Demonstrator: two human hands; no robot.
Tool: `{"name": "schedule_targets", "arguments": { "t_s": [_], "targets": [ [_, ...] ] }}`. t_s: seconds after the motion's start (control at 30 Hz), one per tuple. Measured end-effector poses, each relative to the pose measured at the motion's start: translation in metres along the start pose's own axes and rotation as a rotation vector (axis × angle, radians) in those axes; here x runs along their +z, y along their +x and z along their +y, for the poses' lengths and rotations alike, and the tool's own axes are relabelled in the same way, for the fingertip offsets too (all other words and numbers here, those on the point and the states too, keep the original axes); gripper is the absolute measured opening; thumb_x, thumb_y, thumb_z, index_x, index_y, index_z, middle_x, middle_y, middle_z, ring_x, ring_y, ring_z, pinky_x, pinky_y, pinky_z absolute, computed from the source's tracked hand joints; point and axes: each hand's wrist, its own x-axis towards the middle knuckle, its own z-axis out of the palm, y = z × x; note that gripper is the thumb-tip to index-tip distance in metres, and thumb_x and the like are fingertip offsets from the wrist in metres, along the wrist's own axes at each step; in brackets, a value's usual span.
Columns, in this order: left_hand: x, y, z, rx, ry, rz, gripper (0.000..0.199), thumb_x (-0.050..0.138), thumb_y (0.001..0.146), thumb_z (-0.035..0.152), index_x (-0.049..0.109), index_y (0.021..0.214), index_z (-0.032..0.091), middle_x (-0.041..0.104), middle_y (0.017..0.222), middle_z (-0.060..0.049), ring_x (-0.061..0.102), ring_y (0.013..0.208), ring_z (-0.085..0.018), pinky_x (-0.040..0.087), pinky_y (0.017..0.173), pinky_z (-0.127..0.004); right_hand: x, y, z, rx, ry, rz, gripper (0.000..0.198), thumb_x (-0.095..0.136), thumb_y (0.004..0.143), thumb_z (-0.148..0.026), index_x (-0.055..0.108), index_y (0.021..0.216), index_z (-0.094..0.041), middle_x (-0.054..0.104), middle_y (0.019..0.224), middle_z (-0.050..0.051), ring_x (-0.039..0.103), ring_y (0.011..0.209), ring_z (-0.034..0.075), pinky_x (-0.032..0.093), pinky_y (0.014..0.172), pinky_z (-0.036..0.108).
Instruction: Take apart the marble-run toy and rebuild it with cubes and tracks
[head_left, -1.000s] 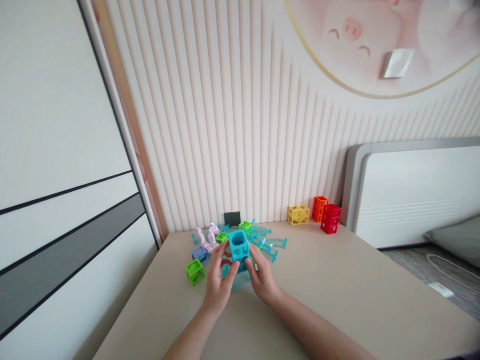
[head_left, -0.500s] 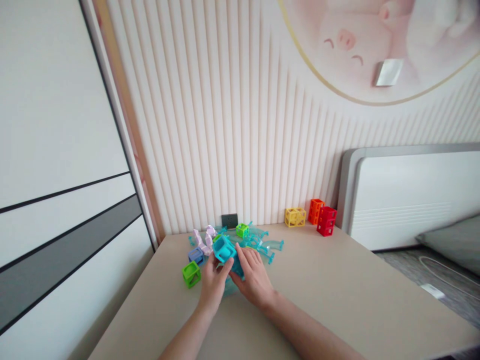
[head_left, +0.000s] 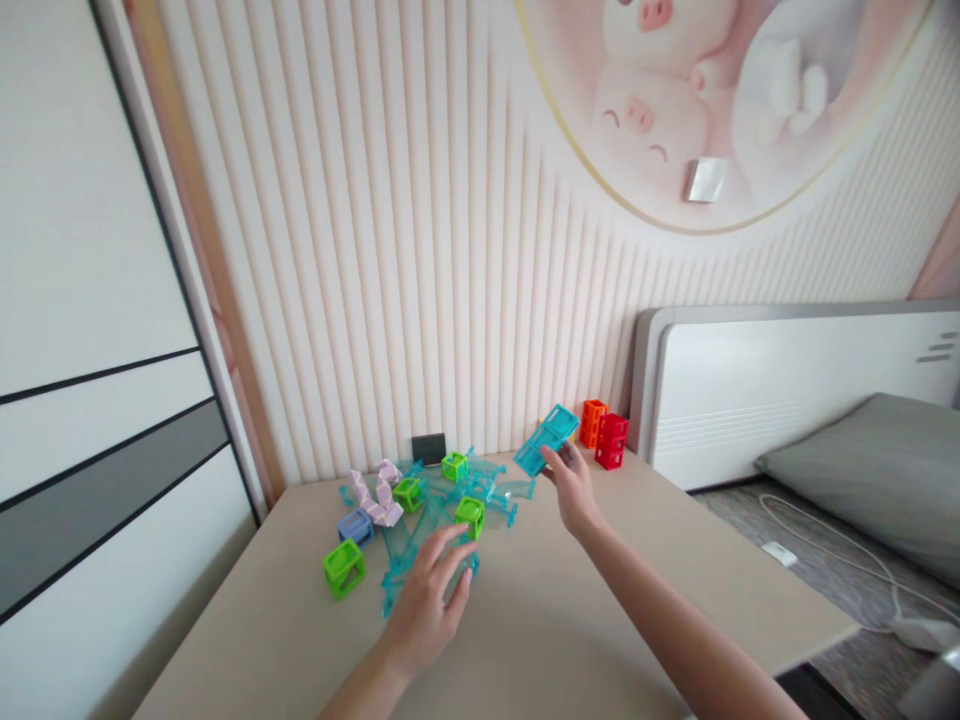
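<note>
My right hand (head_left: 573, 492) is closed on one end of a blue block stack (head_left: 546, 441), made of joined open-sided cubes and held tilted above the table. Behind the stack, yellow blocks are mostly hidden. My left hand (head_left: 431, 600) has its fingers apart and holds nothing; its fingertips are just in front of a green cube (head_left: 470, 515). Clear teal track pieces (head_left: 420, 540) lie in a heap around that cube. To the left are a larger-looking green cube (head_left: 344, 569), a periwinkle cube (head_left: 355, 527) and a pale lilac folded piece (head_left: 379, 500).
An orange block stack (head_left: 593, 424) and a red block stack (head_left: 612, 441) stand at the table's back right. A black socket (head_left: 429, 448) sits on the ribbed wall behind. The beige table (head_left: 570, 620) ends at the right, beside a bed with a grey pillow (head_left: 870, 470).
My right hand has carried the blue block stack right and toward the back. My left hand has let go of it and opened. The view has turned a little right.
</note>
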Motion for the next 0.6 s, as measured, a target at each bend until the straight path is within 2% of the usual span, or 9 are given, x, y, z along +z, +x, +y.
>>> {"name": "schedule_targets", "arguments": {
  "t_s": [0.1,0.2,0.33,0.43,0.6],
  "targets": [
    [0.001,-0.001,0.006,0.066,0.048,-0.074,0.025,0.055,0.092,0.016,0.070,0.109,0.028,0.064,0.128,-0.007,0.060,0.124,-0.026,0.051,0.106,-0.044,-0.049,0.028,0.009,-0.021,-0.125,0.194,0.052,0.064,0.075,-0.061,0.062,0.105,-0.019,0.071,0.097,0.007,0.067,0.079,0.022,0.054,0.069,0.034],
    [0.001,-0.001,0.011,0.115,0.059,-0.137,0.024,0.053,0.092,0.013,0.069,0.105,0.025,0.065,0.125,-0.008,0.061,0.122,-0.024,0.052,0.105,-0.043,-0.102,0.045,0.022,-0.034,-0.287,0.378,0.057,0.068,0.064,-0.058,0.058,0.104,-0.018,0.068,0.097,0.008,0.064,0.084,0.025,0.051,0.072,0.037],
    [0.003,-0.003,0.016,0.165,0.047,-0.205,0.024,0.053,0.090,0.008,0.068,0.101,0.024,0.065,0.121,-0.008,0.062,0.120,-0.024,0.053,0.103,-0.041,-0.157,0.053,0.039,-0.012,-0.529,0.492,0.057,0.067,0.060,-0.053,0.059,0.103,-0.017,0.068,0.100,0.014,0.061,0.092,0.033,0.047,0.080,0.044],
    [0.006,-0.005,0.017,0.174,0.037,-0.237,0.025,0.053,0.090,0.008,0.068,0.101,0.024,0.065,0.121,-0.007,0.061,0.120,-0.023,0.053,0.103,-0.041,-0.176,0.055,0.052,0.008,-0.658,0.476,0.065,0.064,0.060,-0.053,0.060,0.112,-0.014,0.068,0.105,0.017,0.060,0.097,0.035,0.046,0.085,0.047],
    [0.004,-0.004,0.020,0.175,0.035,-0.267,0.025,0.052,0.090,0.008,0.068,0.100,0.024,0.065,0.121,-0.007,0.060,0.121,-0.023,0.053,0.104,-0.041,-0.181,0.061,0.072,0.005,-0.764,0.374,0.077,0.060,0.065,-0.056,0.055,0.128,-0.012,0.068,0.115,0.018,0.061,0.102,0.034,0.047,0.088,0.045]
  ]
}}
